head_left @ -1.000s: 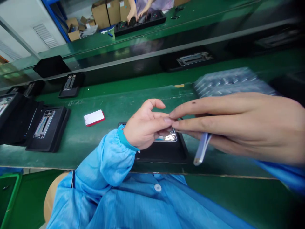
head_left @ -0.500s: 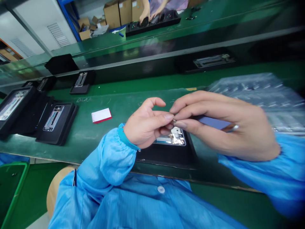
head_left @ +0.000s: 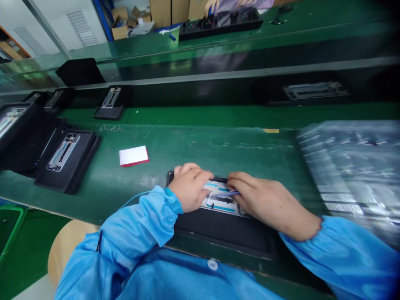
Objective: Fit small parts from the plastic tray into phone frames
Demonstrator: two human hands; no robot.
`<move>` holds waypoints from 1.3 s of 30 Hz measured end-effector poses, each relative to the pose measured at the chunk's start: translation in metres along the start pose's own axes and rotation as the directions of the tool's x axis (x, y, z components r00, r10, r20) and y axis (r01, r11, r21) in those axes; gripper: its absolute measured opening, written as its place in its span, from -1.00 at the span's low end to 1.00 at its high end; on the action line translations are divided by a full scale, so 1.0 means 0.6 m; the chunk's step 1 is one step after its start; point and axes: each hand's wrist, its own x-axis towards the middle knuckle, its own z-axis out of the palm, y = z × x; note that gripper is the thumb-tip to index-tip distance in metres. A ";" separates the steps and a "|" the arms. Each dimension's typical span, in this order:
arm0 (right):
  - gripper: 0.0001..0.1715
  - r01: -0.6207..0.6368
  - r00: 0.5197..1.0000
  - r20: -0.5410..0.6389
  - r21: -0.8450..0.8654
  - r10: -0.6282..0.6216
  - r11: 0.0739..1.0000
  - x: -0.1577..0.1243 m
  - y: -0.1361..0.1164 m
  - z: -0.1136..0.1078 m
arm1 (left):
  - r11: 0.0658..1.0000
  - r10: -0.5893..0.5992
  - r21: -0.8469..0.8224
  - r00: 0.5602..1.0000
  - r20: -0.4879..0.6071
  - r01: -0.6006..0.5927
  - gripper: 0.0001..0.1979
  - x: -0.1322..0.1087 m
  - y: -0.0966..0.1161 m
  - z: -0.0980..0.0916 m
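In front of me an opened phone frame [head_left: 225, 205], with blue strips and a dark ribbon inside, lies in a black foam tray [head_left: 221, 233]. My left hand [head_left: 189, 187] rests over the frame's left end, thumb and forefinger apart. My right hand [head_left: 265, 198] is closed round slim bluish-purple tweezers [head_left: 227, 193]. Their tips point left, close to the left thumb and down at the middle of the frame. Its right end is hidden under the right hand. Whether the tips grip anything is too small to tell.
A small white notepad [head_left: 133, 155] lies left of the hands. Further left, black trays [head_left: 79, 166] hold more phone frames. Clear plastic blister trays [head_left: 353, 166] are on the right. A conveyor belt [head_left: 193, 114] runs behind, and another person's hands work at a black tray [head_left: 221, 31].
Both hands, joined at the fingertips above the tray before, have come down to the phone frame and moved apart. The tweezers now point into the frame. The view has shifted.
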 end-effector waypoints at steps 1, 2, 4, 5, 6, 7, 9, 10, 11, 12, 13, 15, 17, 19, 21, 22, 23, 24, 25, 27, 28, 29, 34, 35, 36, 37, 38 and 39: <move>-0.75 -0.012 1.000 0.005 0.016 0.012 1.000 -0.002 -0.001 0.010 | 1.000 0.012 0.002 1.000 0.008 -0.012 -0.62 -0.001 0.000 0.004; -0.76 -0.026 1.000 0.001 0.032 0.026 0.999 -0.004 -0.003 0.016 | 1.000 0.018 0.001 1.000 0.011 -0.018 -0.60 -0.002 0.002 0.006; -0.78 -0.042 0.999 -0.017 0.046 0.043 0.998 -0.006 -0.006 0.022 | 1.000 0.020 0.003 1.000 0.016 -0.020 -0.57 -0.002 0.005 0.006; -0.80 -0.042 0.999 -0.028 0.044 0.043 0.998 -0.006 -0.007 0.023 | 1.000 0.021 0.007 1.000 0.020 -0.022 -0.57 -0.002 0.006 0.005; -0.81 -0.039 0.999 -0.037 0.042 0.040 0.998 -0.005 -0.008 0.023 | 1.000 0.026 0.011 0.999 0.022 -0.026 -0.56 -0.002 0.006 0.003; -0.82 -0.039 0.998 -0.040 0.041 0.040 0.998 -0.004 -0.009 0.023 | 0.999 0.032 0.014 0.999 0.023 -0.033 -0.57 -0.002 0.006 0.003; -0.82 -0.055 0.998 -0.023 0.053 0.056 0.997 -0.001 -0.010 0.021 | 0.999 0.044 0.013 0.999 0.026 -0.044 -0.57 -0.003 0.006 0.002; -0.82 -0.071 0.997 -0.007 0.064 0.072 0.995 0.001 -0.011 0.020 | 0.999 0.047 0.009 0.998 0.029 -0.048 -0.58 -0.003 0.005 0.002; -0.81 -0.088 0.996 0.009 0.075 0.087 0.993 0.001 -0.012 0.019 | 0.999 0.049 0.005 0.998 0.033 -0.049 -0.58 -0.003 0.005 0.002; -0.81 -0.102 0.995 0.023 0.084 0.100 0.991 0.002 -0.013 0.019 | 0.999 0.050 0.001 0.998 0.038 -0.050 -0.57 -0.003 0.004 0.002; -0.80 -0.113 0.993 0.030 0.087 0.111 0.990 0.002 -0.015 0.018 | 0.999 0.049 -0.002 0.998 0.042 -0.049 -0.57 -0.004 0.004 0.002; -0.78 -0.128 0.991 0.033 0.077 0.126 0.989 0.000 -0.019 0.019 | 0.999 0.047 -0.005 0.998 0.043 -0.047 -0.56 -0.004 0.004 0.001; -0.76 -0.142 0.990 0.022 0.050 0.141 0.989 -0.004 -0.024 0.020 | 0.999 0.043 -0.009 0.998 0.039 -0.043 -0.56 -0.003 0.005 0.001; -0.74 -0.146 0.989 0.001 0.022 0.146 0.989 -0.009 -0.029 0.022 | 0.999 0.038 -0.013 0.999 0.036 -0.038 -0.54 -0.003 0.005 0.000; -0.73 -0.139 0.990 -0.022 -0.004 0.139 0.990 -0.016 -0.033 0.023 | 0.999 0.033 -0.011 0.999 0.037 -0.033 -0.53 -0.003 0.005 0.000; -0.73 -0.133 0.990 -0.036 -0.017 0.133 0.991 -0.019 -0.034 0.023 | 0.999 0.033 -0.007 0.999 0.039 -0.033 -0.53 -0.002 0.005 0.000; -0.74 -0.129 0.990 -0.054 -0.027 0.128 0.991 -0.022 -0.035 0.023 | 0.999 0.035 -0.002 0.999 0.040 -0.035 -0.53 -0.002 0.004 0.000; -0.74 -0.130 0.989 -0.069 -0.033 0.128 0.991 -0.024 -0.036 0.023 | 0.999 0.037 0.001 0.999 0.040 -0.037 -0.53 -0.002 0.004 0.000; -0.74 -0.135 0.988 -0.078 -0.032 0.132 0.990 -0.025 -0.036 0.023 | 0.999 0.038 0.003 0.999 0.038 -0.038 -0.53 -0.002 0.004 0.001; -0.73 -0.147 0.986 -0.076 -0.020 0.146 0.989 -0.027 -0.036 0.022 | 0.999 0.034 0.000 0.999 0.034 -0.034 -0.53 -0.002 0.005 0.001; -0.73 -0.150 0.986 -0.070 -0.015 0.149 0.989 -0.026 -0.036 0.021 | 1.000 0.029 -0.003 0.999 0.033 -0.029 -0.53 -0.002 0.005 0.001; -0.72 -0.147 0.987 -0.064 -0.013 0.146 0.989 -0.025 -0.036 0.021 | 1.000 0.024 -0.004 0.999 0.032 -0.023 -0.53 -0.002 0.005 0.000; -0.75 -0.136 0.988 -0.072 -0.034 0.133 0.990 -0.015 -0.039 0.021 | 1.000 0.019 0.013 0.999 0.027 -0.019 -0.54 -0.001 0.007 -0.001; -0.76 -0.141 0.988 -0.074 -0.043 0.138 0.989 -0.012 -0.040 0.021 | 1.000 0.022 0.018 0.999 0.024 -0.022 -0.54 0.000 0.007 -0.001; -0.77 -0.145 0.987 -0.077 -0.053 0.141 0.988 -0.010 -0.041 0.021 | 0.999 0.026 0.023 0.999 0.023 -0.026 -0.54 0.000 0.006 -0.001; -0.77 -0.145 0.987 -0.080 -0.063 0.140 0.987 -0.008 -0.041 0.021 | 0.999 0.030 0.027 0.999 0.022 -0.030 -0.54 0.000 0.006 -0.001; -0.78 -0.143 0.987 -0.083 -0.072 0.137 0.987 -0.007 -0.041 0.021 | 0.999 0.032 0.030 0.999 0.023 -0.033 -0.53 0.000 0.006 -0.001; -0.80 -0.137 0.988 -0.088 -0.079 0.129 0.987 -0.006 -0.040 0.022 | 0.999 0.031 0.034 0.999 0.025 -0.032 -0.53 0.000 0.006 -0.001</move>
